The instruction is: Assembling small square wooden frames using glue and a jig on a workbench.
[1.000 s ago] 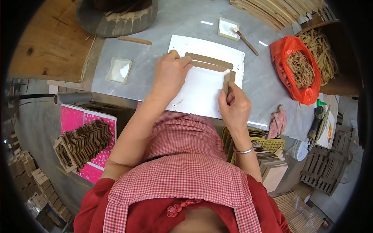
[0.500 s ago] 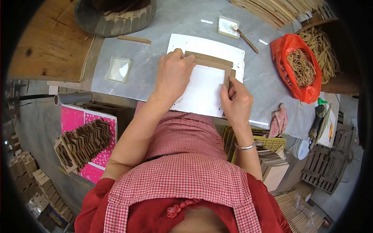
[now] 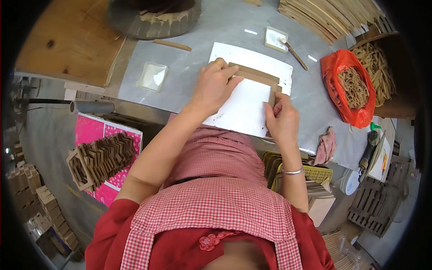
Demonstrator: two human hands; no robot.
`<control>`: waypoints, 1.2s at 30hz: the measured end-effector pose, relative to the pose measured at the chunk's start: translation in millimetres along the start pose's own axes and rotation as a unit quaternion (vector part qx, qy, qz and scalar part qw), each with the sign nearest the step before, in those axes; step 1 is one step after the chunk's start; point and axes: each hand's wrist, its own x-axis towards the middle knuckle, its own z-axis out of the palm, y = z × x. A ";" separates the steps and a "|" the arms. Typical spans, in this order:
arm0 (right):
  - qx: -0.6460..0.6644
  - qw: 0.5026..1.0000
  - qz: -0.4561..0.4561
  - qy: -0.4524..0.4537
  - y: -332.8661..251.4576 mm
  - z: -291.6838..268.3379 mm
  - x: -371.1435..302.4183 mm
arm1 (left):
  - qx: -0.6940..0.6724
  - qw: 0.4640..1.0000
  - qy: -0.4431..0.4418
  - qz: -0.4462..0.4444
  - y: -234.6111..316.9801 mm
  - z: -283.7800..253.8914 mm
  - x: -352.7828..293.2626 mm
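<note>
A white board lies at the table's near edge in front of me. Along its far side runs a flat brown wood strip, its left end under the fingers of my left hand. Close to the strip's right end, a second wood strip stands at an angle to it, pointing toward me. My right hand is closed on this second strip, thumb on the inner side and fingers on the outer side. Whether the two strips touch at the corner I cannot tell. My right hand hides part of the second strip.
Beyond the board lie a shallow dish with a brush, another shallow dish and a loose wood stick. A red bag of rubber bands stands right, near a pink cloth. Wooden frames are stacked lower left.
The whole view has shifted, so things sit farther right. Two layered strip edges showed at the far side before; now one shows. My left thumb has stretched out along the strip.
</note>
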 end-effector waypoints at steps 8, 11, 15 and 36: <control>0.025 0.998 0.062 0.015 -6.5 -10.9 -6.5 | -0.111 0.985 -0.009 -0.133 -31.3 -45.0 8.8; 0.024 0.998 -0.043 0.049 -3.0 -13.9 -6.5 | -0.069 0.981 -0.063 -0.171 -16.3 -56.3 10.2; -0.038 0.973 -0.206 0.094 -13.0 -10.2 29.1 | -0.032 0.976 -0.126 -0.174 1.8 -37.2 -3.0; -0.037 0.975 -0.221 -0.006 2.9 9.7 67.4 | -0.003 0.984 -0.061 -0.168 8.8 -14.3 -4.8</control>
